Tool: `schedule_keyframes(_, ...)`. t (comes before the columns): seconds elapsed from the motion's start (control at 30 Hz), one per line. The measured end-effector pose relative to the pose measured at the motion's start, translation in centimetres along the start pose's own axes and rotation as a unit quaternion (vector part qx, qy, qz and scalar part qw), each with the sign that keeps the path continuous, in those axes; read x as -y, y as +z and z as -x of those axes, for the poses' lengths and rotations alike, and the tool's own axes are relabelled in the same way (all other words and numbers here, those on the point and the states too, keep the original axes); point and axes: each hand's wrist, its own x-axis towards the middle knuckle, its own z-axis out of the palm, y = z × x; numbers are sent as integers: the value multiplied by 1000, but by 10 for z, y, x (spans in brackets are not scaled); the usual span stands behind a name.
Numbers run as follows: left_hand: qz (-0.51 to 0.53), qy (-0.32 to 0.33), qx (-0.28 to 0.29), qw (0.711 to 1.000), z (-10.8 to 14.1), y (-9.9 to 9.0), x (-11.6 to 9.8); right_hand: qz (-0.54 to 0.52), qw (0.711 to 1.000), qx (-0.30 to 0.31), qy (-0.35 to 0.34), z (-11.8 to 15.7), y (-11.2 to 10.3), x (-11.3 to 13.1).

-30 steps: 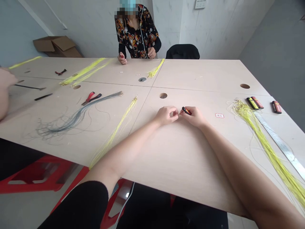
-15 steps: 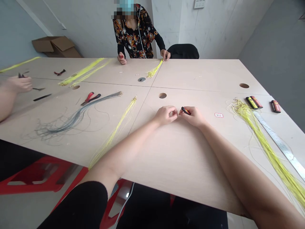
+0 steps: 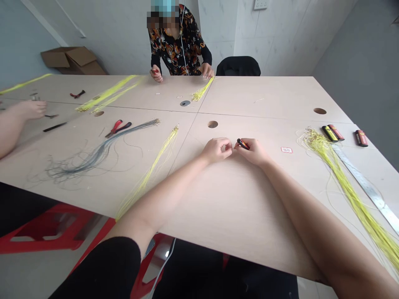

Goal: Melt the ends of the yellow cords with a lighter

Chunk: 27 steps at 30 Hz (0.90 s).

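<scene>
Right now, at the far left of the table (image 3: 264,99), a co-worker's hand (image 3: 28,109) hovers just beside a black-handled tool (image 3: 55,127), with small pliers (image 3: 77,94) farther up the table. Next come red-handled pliers (image 3: 118,128), touching the end of a gray wire bundle (image 3: 93,154). Thin yellow wires (image 3: 149,174) run close beside your left forearm. Across the table, a person in a floral shirt (image 3: 177,45) pinches something red in one hand (image 3: 156,74), while the other hand (image 3: 207,71) sits near a yellow wire tuft (image 3: 199,94). Your left hand (image 3: 216,150) is curled closed, and you can't tell whether it holds anything. Your right hand (image 3: 254,152) grips a black-and-red cylinder (image 3: 242,144) between its fingertips, just beside your left hand, above the table. Farther right lie a small label (image 3: 286,150), a yellow wire bundle (image 3: 339,182), a steel ruler (image 3: 368,191), and two sets of black-and-red cases (image 3: 329,133) (image 3: 361,138).
</scene>
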Motion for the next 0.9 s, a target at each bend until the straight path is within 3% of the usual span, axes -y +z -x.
schedule_keyframes(0.43,-5,10,-20,1000,0,-1,1,-5,1000,-19,12,2,-2,3)
schedule_keyframes(0.67,-4,2,-22,1000,1,0,0,-48,998,9,42,5,-3,6)
schedule_keyframes(0.9,-6,1,-12,1000,0,-1,0,-45,999,0,11,3,-1,6)
